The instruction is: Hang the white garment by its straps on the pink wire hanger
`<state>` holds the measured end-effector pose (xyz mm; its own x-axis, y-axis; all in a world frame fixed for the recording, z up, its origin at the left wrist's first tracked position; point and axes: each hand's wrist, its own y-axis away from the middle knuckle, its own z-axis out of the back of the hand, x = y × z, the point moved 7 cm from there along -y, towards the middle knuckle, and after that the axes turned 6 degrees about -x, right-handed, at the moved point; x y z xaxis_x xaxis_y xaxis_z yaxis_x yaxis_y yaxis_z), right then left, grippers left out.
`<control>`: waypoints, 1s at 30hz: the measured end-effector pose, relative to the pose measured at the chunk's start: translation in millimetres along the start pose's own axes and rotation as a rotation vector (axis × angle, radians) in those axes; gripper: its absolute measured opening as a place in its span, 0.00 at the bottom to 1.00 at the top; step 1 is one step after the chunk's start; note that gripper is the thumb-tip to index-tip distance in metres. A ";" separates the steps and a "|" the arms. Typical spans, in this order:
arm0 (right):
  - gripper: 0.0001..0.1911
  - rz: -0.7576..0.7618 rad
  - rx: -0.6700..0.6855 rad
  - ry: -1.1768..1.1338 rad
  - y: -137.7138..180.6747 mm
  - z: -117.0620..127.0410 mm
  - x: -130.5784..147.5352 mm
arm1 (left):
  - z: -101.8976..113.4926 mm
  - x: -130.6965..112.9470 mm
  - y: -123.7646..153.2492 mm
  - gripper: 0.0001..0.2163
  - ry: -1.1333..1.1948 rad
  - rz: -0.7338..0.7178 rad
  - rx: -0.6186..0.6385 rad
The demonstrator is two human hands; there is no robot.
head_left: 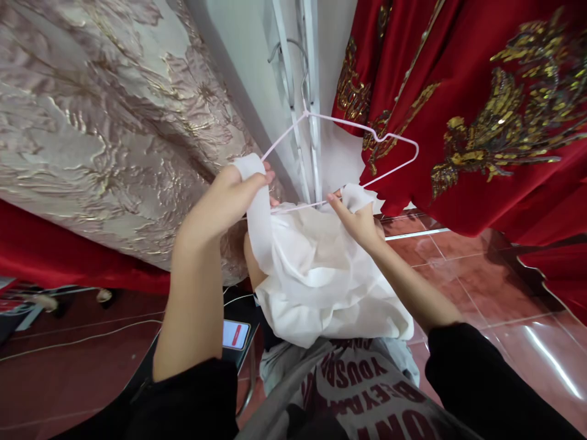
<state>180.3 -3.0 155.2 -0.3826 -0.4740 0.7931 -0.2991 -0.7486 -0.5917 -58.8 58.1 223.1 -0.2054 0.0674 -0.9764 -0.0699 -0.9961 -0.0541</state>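
A thin pale pink wire hanger [342, 120] with a bare metal hook is held upright in front of me. White cloth, a garment by its look [312, 269], hangs from it and drapes down over my lap. My left hand [247, 186] is closed on a white band of the garment at the hanger's left side, its thumb on top. At the right, my right hand [358, 220] pinches the garment's edge by the hanger's lower bar. The hanger's right shoulder stands bare of cloth. Some fingertips of both hands are hidden behind the fabric.
White metal rails [293, 73] run up the wall behind the hanger. A shiny embossed cream fabric [114, 134] hangs at left, red sequined cloth [458, 91] at right. Near my left elbow a phone [236, 335] lies on a dark surface. A cable [82, 339] crosses the tiled floor [486, 287].
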 end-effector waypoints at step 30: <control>0.09 -0.578 0.254 0.941 -147.4 101.7 -71.1 | 44.1 -26.2 1.7 0.25 -1.243 -0.333 -0.418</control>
<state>340.5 93.8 200.7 -0.7824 0.4300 0.4504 -0.4990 -0.8656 -0.0404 -96.6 57.1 257.9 -0.9923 0.0922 -0.0829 -0.0351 -0.8502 -0.5253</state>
